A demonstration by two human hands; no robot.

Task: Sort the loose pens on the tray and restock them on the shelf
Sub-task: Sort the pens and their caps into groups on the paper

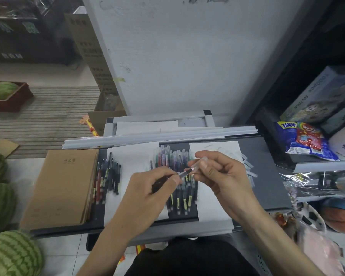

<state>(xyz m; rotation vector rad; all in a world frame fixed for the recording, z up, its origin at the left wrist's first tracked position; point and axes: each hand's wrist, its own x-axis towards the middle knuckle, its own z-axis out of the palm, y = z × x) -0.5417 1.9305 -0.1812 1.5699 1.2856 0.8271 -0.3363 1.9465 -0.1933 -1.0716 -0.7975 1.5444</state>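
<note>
My left hand (pixel 157 186) grips the dark barrel of a pen (pixel 185 173) above the dark tray (pixel 267 176). My right hand (pixel 219 174) pinches the clear cap (pixel 198 163) at that pen's other end, so both hands meet over the tray's middle. Under them lies a pile of several pens (pixel 179 176) with clear caps and yellow labels. A second group of dark and red pens (pixel 108 176) lies at the left on white paper (pixel 135 156). A few clear caps (pixel 249 168) lie at the right.
A stack of brown notebooks (pixel 62 186) fills the tray's left side. Long white strips (pixel 159 135) lie along its far edge. A shelf (pixel 323 164) with snack bags and boxes stands at the right. Watermelons (pixel 0 206) sit on the floor at the left.
</note>
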